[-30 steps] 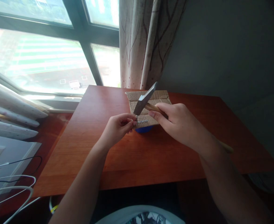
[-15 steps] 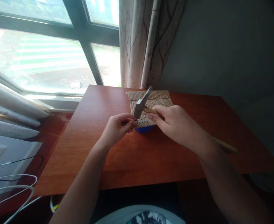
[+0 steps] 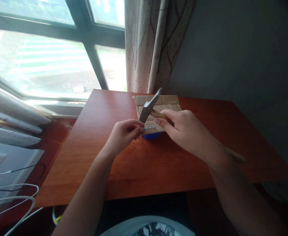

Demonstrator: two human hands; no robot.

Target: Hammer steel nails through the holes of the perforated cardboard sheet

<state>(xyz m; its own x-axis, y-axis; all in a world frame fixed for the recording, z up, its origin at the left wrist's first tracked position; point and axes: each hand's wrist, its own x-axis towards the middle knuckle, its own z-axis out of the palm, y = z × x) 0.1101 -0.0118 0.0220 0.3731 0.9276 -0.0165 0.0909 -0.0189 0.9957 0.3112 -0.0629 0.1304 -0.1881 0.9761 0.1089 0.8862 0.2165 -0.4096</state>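
My right hand (image 3: 180, 126) is closed around the wooden handle of a hammer (image 3: 149, 105), whose butt shows beyond my forearm. The metal head is tilted, its lower end close above my left fingertips. Thumb and index finger of my left hand (image 3: 126, 132) are pinched on a small nail at the front left corner of a perforated cardboard sheet (image 3: 156, 99); the fingers hide most of it. To the right of this pinch, a row of several small nails (image 3: 150, 128) stands along the near edge of the sheet. A blue object (image 3: 151, 136) sits under that edge.
The sheet lies toward the far side of a reddish-brown wooden table (image 3: 85, 157). A window (image 3: 48, 65) and curtains (image 3: 144, 46) are behind it, with a dark wall (image 3: 232, 49) at right. White cables (image 3: 23, 196) loop at the lower left.
The hammer head has risen slightly and shifted a little, its upper end now higher and farther right. My left hand keeps its pinch in the same place.
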